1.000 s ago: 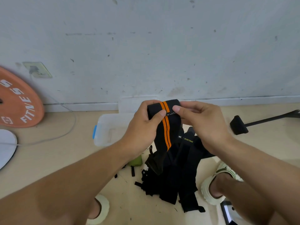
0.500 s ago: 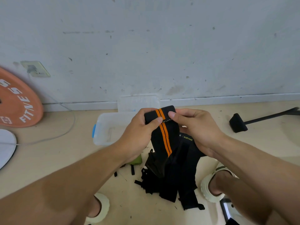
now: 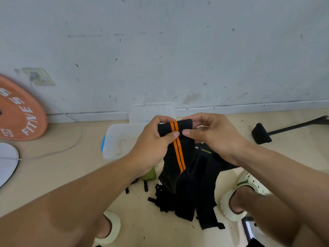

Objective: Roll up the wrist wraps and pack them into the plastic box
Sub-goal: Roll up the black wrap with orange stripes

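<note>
1. Both our hands were up on one wrist wrap (image 3: 175,138), black with an orange stripe, held in the air just in front of the plastic box (image 3: 121,139).
2. Left hand (image 3: 153,143) pinched the rolled top end between thumb and fingers; right hand (image 3: 211,138) pinched the same roll from the other side. Neither was released or empty.
3. Only a short roll had formed at the top. Most of that wrap hung loose below our hands, so rolling looked barely begun.
4. More black wraps (image 3: 194,189) lay unrolled in a pile on the floor (image 3: 71,175), between our feet and under the hanging tail.
5. The box sat open on the floor near the wall, its lid (image 3: 151,112) leaning behind it. What we could see of the inside looked empty, though our hands hid part of it.
6. Our read: nothing packed yet. Left to do: finish this roll, roll the rest, put all in the box.
</note>
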The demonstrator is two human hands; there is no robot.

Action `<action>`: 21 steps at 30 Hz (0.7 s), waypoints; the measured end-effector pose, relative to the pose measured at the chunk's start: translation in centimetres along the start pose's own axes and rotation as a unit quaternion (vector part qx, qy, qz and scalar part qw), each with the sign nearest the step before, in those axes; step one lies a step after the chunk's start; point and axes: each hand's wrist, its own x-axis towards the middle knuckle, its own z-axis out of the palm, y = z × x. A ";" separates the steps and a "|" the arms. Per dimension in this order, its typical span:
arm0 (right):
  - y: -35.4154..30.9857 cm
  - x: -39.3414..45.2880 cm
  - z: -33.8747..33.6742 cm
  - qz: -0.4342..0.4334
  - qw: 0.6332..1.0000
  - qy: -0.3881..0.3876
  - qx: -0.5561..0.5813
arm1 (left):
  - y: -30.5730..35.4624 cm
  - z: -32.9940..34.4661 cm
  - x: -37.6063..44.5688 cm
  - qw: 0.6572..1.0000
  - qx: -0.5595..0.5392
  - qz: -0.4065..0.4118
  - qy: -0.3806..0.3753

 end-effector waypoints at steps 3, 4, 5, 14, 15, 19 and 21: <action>0.1 0.2 -0.1 -0.018 1.000 0.018 -0.009 | 0.1 0.1 0.1 0.999 -0.043 -0.019 0.003; 0.1 0.3 -0.1 -0.025 0.999 0.025 -0.007 | 0.2 0.1 0.1 0.996 -0.081 -0.031 -0.001; 0.2 0.4 0.0 -0.034 0.999 0.031 -0.001 | 0.4 0.1 0.1 0.991 -0.125 -0.046 -0.014; 0.0 0.4 0.3 -0.119 0.990 0.055 -0.053 | 1.1 -0.4 0.3 0.958 -0.260 -0.112 -0.042; -0.2 0.4 0.2 -0.112 0.991 0.051 -0.058 | 1.1 -0.4 0.3 0.958 -0.263 -0.111 -0.033; -1.1 0.2 -0.6 -0.053 0.998 0.000 -0.035 | 1.2 -0.7 0.6 0.958 -0.272 -0.092 -0.008; -1.3 0.1 -0.6 -0.039 0.999 -0.014 -0.017 | 1.3 -0.9 0.7 0.959 -0.270 -0.084 -0.005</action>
